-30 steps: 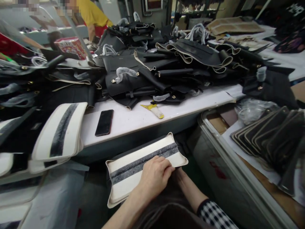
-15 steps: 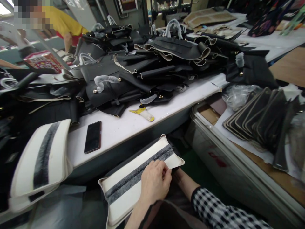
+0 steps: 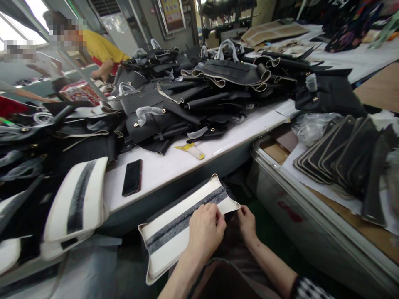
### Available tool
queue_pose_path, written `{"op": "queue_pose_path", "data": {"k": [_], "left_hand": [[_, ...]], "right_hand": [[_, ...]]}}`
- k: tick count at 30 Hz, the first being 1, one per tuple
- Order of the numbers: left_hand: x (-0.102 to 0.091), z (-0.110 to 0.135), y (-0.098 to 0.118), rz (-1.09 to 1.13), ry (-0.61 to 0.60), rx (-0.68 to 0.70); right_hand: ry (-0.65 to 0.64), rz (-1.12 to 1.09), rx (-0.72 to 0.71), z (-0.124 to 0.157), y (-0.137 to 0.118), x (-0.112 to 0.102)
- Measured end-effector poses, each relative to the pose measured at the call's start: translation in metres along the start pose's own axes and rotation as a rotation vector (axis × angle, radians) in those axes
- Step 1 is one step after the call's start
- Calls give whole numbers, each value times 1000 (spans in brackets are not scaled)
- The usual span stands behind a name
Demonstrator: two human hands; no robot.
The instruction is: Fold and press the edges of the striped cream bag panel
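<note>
On my lap lies a white bag panel [image 3: 174, 245] with a dark grey stripe along its middle and upturned corners; black material shows under its far edge. My left hand [image 3: 205, 226] rests over the near side of the panel, its fingers curled and closed at the edge; what lies inside the fingers is partly hidden. At the panel's right corner my right hand [image 3: 247, 220] is closed, with thumb and fingertips pinching that corner. Left of the panel, a stack of similar white striped pieces [image 3: 56, 207] leans by the table edge.
A black phone [image 3: 132, 177] and a yellow-and-white tool [image 3: 191, 150] lie on the white table [image 3: 162, 170]. Black bag pieces [image 3: 193, 95] are heaped behind them. To the right, a bin [image 3: 280, 199] carries dark panels [image 3: 336, 149]. A person in yellow [image 3: 99, 47] works at far left.
My right hand has come up from beneath the panel to its right corner and grips it there. My left hand stays on the panel. The view has shifted slightly left.
</note>
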State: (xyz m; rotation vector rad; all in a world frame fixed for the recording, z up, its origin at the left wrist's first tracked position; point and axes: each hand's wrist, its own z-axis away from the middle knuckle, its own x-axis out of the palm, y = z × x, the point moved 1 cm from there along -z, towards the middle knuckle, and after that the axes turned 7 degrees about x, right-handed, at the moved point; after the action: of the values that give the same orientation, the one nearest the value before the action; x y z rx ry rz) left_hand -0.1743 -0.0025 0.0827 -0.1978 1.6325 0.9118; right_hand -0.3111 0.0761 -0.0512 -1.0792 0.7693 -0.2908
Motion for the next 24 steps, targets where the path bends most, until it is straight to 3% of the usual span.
{"op": "queue_pose_path", "data": {"k": [2,4,6,8,12,16,21,24], "left_hand": [[0,1,1,-12,15,7],[1,2,2,-37,27,11],[1,3,2,-65,38,13],[2,3,3,-89,50,24],[4,9,5,-109,81,57],[4,31,3,-84,98,77],[-3,75,-22,18,183,-41],[-3,89,-34,71,242,-60]], "right_hand": [[108,-14,-123,29,-7,-27],[123,66,-490,58,-22,-44],[98,224,-818,77,-39,-48],[95,386,-963,80,-50,-42],[137,552,-992,69,-53,-27],[161,620,-1003,66,-44,-22],[206,660,-1039,68,-38,-15],[290,647,-1089,70,-38,-3]]}}
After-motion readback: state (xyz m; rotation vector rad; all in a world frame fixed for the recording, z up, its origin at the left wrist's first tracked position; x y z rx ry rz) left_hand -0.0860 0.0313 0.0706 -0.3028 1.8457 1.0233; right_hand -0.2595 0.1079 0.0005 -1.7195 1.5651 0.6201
